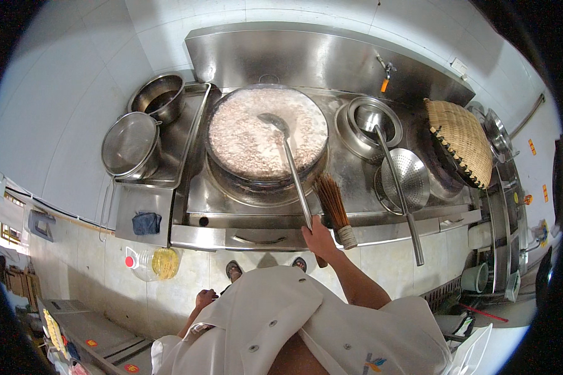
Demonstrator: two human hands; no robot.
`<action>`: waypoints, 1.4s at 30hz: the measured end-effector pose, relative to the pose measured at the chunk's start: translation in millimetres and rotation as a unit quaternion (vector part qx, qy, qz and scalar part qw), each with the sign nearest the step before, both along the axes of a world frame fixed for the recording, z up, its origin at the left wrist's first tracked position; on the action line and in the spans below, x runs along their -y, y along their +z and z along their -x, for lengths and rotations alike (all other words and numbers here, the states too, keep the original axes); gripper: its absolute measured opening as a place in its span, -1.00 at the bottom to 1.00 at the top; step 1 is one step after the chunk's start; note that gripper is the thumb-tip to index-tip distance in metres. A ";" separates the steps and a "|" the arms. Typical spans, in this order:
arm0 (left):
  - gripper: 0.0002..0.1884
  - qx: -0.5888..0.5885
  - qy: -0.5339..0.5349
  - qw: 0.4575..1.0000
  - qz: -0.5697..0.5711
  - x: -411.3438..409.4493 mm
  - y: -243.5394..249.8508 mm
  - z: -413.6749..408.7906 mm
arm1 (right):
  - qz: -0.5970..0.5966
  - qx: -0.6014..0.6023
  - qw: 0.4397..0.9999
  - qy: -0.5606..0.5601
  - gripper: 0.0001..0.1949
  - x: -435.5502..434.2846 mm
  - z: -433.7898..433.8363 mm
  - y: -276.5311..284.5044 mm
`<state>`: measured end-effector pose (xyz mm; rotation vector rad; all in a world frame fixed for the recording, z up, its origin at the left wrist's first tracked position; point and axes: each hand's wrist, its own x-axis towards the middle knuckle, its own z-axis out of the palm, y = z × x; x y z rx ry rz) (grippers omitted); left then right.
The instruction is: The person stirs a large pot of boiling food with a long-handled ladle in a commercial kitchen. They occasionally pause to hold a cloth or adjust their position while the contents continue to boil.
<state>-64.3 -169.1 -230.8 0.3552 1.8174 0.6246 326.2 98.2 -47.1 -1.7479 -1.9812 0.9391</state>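
My right hand [320, 238] grips the long metal handle of a ladle [288, 157], near its wooden end. The ladle's bowl rests at the surface of a pale, frothy, bubbling mixture [244, 136] with brownish bits. That mixture fills a large round wok [211, 152] set into the stainless steel range. Just right of the handle lies a bamboo wok brush [334, 201] with a bound grip, partly over the front edge. Low beside my white jacket hangs my left hand [206, 298], its fingers curled and too small to read clearly, away from the range.
Right of the wok are a steel pot [375, 119] with a long-handled dipper [396, 187], a perforated skimmer [410, 180] and a woven bamboo cover [460, 140]. Leftward stand a strainer-topped pot [130, 147], a steel basin [157, 96] and a folded cloth [146, 223]. An oil jug [152, 263] is on the floor.
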 end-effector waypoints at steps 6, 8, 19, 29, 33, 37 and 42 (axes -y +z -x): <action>-0.63 -0.025 -0.012 0.999 0.022 -5.2 2.1 -2.6 | -0.003 -0.003 1.000 -0.006 -0.66 0.0 -0.9 -2.0; -0.63 -0.037 -0.029 0.998 0.028 -6.7 0.6 -2.5 | -0.011 -0.010 1.000 -0.006 -0.66 1.0 -1.6 -2.8; -0.58 0.024 -0.016 0.996 -0.083 18.2 -54.5 17.9 | -0.002 -0.011 1.000 -0.015 -0.68 0.8 -0.8 2.9; -0.58 0.028 -0.010 0.997 -0.073 19.0 -54.6 20.2 | -0.015 0.008 1.000 -0.015 -0.67 0.8 -1.1 -0.5; -0.60 -0.092 -0.092 0.991 0.007 5.7 -37.7 12.0 | -0.032 0.004 0.999 -0.023 -0.67 2.2 -3.1 -4.8; -0.62 -0.039 -0.015 0.999 -0.029 11.1 -43.7 13.8 | -0.084 0.021 0.996 -0.021 -0.69 -8.7 -16.7 14.4; -0.63 -0.042 -0.035 0.997 -0.058 13.7 -44.5 22.3 | -0.132 0.017 0.990 -0.052 -0.70 -49.8 -39.3 42.1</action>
